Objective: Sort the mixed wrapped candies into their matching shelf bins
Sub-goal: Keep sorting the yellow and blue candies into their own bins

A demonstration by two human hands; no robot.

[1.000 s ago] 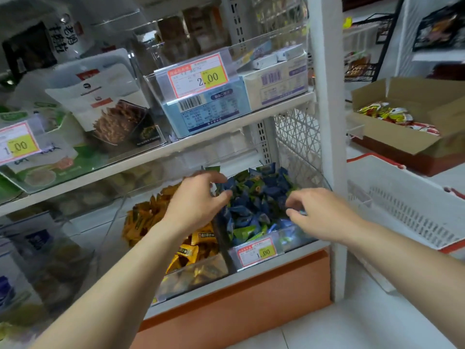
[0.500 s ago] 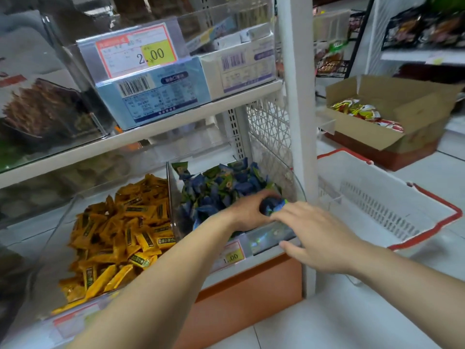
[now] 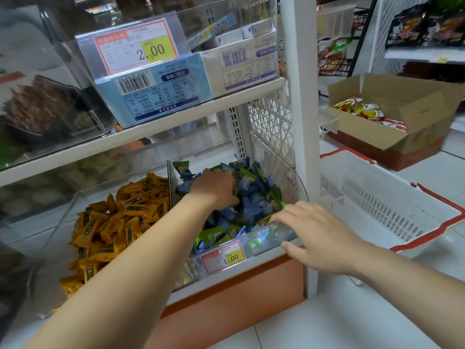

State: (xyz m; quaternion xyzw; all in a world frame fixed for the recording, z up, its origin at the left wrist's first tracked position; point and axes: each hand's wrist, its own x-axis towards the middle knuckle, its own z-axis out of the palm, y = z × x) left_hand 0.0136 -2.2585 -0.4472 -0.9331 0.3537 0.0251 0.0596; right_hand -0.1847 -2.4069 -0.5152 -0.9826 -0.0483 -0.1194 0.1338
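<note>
Candies (image 3: 254, 197), blue and green, sit heaped in the right bin (image 3: 273, 238); orange ones (image 3: 120, 217) lie just left. The left hand (image 3: 214, 187) is down in the blue pile, fingertips buried, so I cannot tell if it grips 1. The right hand (image 3: 314, 235) lies flat and open on the near rim. This looks like hunting a stray; the next move calls for a clean pinch. Wrapper print is too blurred to read.

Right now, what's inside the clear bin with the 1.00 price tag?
Blue and green wrapped candies fill the clear bin, piled higher toward the back. The left hand is dug into the pile, so its fingertips and the candies beneath it are hidden.
</note>
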